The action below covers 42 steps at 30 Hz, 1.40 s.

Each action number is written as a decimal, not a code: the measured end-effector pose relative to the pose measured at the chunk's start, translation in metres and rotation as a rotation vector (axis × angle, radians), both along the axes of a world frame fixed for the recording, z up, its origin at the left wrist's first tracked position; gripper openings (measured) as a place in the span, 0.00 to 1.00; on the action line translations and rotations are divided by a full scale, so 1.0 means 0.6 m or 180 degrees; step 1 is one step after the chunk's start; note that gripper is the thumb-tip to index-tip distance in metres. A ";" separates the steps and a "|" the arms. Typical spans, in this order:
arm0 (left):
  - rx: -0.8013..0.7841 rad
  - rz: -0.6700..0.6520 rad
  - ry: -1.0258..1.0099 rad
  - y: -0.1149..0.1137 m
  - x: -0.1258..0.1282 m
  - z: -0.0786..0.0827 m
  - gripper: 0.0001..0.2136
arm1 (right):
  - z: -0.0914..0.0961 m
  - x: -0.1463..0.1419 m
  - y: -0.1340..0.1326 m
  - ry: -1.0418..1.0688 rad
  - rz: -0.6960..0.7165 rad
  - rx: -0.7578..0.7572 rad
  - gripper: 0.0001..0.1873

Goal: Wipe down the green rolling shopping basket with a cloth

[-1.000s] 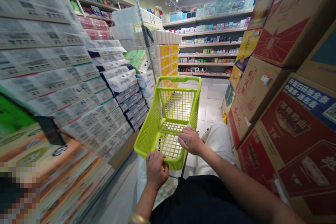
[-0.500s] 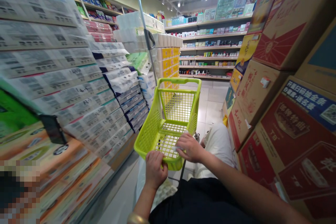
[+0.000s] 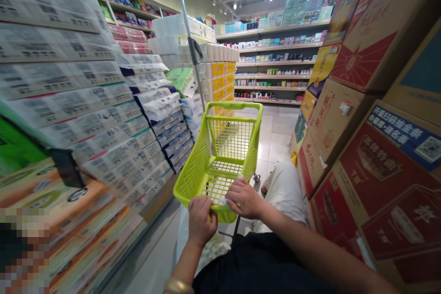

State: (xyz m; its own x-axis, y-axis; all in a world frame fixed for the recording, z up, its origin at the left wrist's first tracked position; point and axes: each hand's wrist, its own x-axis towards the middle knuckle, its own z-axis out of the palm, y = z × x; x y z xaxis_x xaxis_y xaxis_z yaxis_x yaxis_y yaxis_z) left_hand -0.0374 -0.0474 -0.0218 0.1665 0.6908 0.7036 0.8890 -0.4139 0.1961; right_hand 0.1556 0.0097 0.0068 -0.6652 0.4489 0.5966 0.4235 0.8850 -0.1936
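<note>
A lime-green plastic shopping basket cart (image 3: pixel 201 165) stands in the aisle in front of me, with nothing visible inside. My left hand (image 3: pixel 200 220) is closed around the near rim of the basket. My right hand (image 3: pixel 244 198) rests on the same rim just to the right, its fingers curled over a small white thing I cannot make out. My knee in light trousers (image 3: pixel 284 183) shows beside the basket on the right.
Stacked packs of tissue and paper rolls (image 3: pixel 103 115) line the left side. Piled cardboard boxes (image 3: pixel 361 101) wall the right. A metal pole (image 3: pixel 188 36) rises behind the basket. Tiled floor (image 3: pixel 275 133) leads to far shelves of bottles (image 3: pixel 275 59).
The basket has come slightly nearer and leftward. My right hand slid from inside the basket floor back to the near rim, closer to my left hand.
</note>
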 end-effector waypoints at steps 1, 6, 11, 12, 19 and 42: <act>-0.0022 -0.0005 -0.0014 0.000 0.000 0.001 0.07 | 0.006 0.007 0.021 -0.0048 -0.0025 -0.0009 0.10; -0.0032 0.0032 -0.0076 0.002 0.005 0.003 0.07 | 0.028 0.024 0.079 0.0330 -0.0580 -0.0309 0.10; 0.0048 0.0031 -0.0073 0.002 0.005 0.002 0.07 | 0.004 -0.005 -0.005 0.0499 -0.0469 -0.0322 0.09; 0.0046 0.0033 -0.0056 0.001 0.004 0.001 0.07 | 0.000 -0.009 -0.021 0.0489 -0.0360 -0.0311 0.08; 0.0060 0.0027 0.0002 0.000 -0.001 0.001 0.06 | 0.019 0.017 0.037 0.0077 -0.0102 -0.0126 0.10; 0.0085 -0.0010 0.0057 0.006 -0.002 -0.004 0.08 | 0.028 0.027 0.099 0.0376 -0.0751 -0.0271 0.08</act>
State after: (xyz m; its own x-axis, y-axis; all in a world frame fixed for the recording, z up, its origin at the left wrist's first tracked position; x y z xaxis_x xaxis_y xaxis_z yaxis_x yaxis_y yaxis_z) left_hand -0.0388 -0.0436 -0.0244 0.1813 0.6712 0.7187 0.8908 -0.4217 0.1690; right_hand 0.1719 0.0691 0.0238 -0.4645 0.6350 0.6172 0.5860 0.7430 -0.3235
